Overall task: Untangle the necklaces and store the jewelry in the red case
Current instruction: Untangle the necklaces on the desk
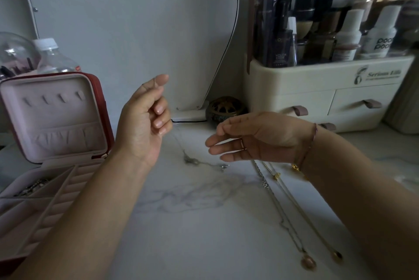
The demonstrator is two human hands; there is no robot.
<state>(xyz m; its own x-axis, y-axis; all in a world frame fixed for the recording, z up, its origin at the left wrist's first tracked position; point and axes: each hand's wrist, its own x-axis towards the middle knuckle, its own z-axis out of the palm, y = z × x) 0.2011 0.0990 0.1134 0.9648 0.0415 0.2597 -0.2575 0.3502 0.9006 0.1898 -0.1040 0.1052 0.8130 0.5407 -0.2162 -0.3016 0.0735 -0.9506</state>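
The red case [103, 107] stands open at the left, its pink lid upright and a chain [34, 185] lying in one tray compartment. My left hand [145, 121] is raised beside the lid with its fingers curled. A thin silver necklace [188, 158] runs down from it to a small knot on the marble top. My right hand [254, 141] hovers just right of that knot, fingers stretched out and holding nothing; it wears a ring and a bracelet. Two long necklaces [281, 211] lie side by side under my right wrist, ending in pendants [308, 262] near the front.
A cream cosmetics organiser [326, 89] with drawers and bottles fills the back right. A mirror stand [192, 112] and a round brass bowl [226, 108] sit at the back middle. A water bottle [52, 55] and a glass dome [13, 53] stand behind the case.
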